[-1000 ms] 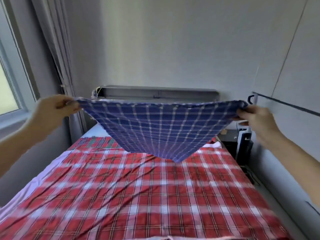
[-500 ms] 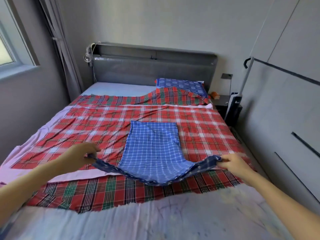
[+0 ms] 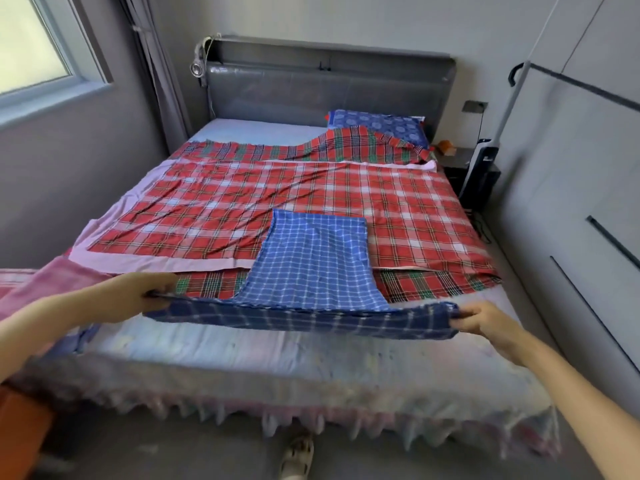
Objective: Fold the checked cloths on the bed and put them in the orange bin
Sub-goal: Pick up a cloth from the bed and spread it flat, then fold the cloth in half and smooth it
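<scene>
A blue checked cloth (image 3: 313, 265) lies partly on the bed, its near edge lifted off the mattress. My left hand (image 3: 138, 296) pinches its left corner and my right hand (image 3: 485, 320) pinches its right corner, so the near edge stretches taut between them. Under it a large red checked cloth (image 3: 263, 206) is spread over the bed, with a red and green checked cloth (image 3: 346, 147) beneath, showing at the far end and near edge. The orange bin (image 3: 20, 431) shows at the lower left corner, mostly cut off.
A pink cloth (image 3: 48, 278) lies at the bed's left near corner. A blue patterned pillow (image 3: 381, 124) sits by the grey headboard (image 3: 325, 84). A nightstand and a black device (image 3: 479, 174) stand on the right, beside wardrobe doors. A foot in a sandal (image 3: 298, 455) is on the floor.
The blue cloth was held up spread in the air, then laid down on the bed; since then I have drawn its near edge back toward the foot of the bed, both hands still gripping.
</scene>
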